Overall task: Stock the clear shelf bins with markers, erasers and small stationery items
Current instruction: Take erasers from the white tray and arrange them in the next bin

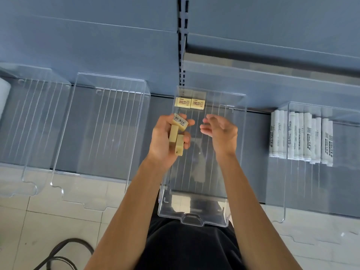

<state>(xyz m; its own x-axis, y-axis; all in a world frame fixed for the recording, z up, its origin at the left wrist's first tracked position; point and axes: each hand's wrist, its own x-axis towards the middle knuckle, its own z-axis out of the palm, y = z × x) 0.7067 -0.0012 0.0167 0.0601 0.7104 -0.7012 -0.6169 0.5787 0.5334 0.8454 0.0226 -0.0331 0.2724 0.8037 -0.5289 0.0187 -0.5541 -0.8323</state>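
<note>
Presently L hand (165,139) grips three erasers (176,136) over centre bin (236,121); R hand (221,133) relaxed, empty; two erasers (190,103) at far end.

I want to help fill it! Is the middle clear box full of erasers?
Nearly empty. The middle bin holds only two erasers at its far end; the rest of its floor is bare.

Beyond my left hand (167,137) and right hand (222,133) the shelving's grey-blue back panel (87,36) rises, split by a black slotted upright (182,45) straight ahead of my fingers. The dark grey shelf deck (257,152) lies under both hands. Below my left wrist pale floor tiles (58,221) show, with a black cable (71,240) looping down-left, in soft even light.
</note>
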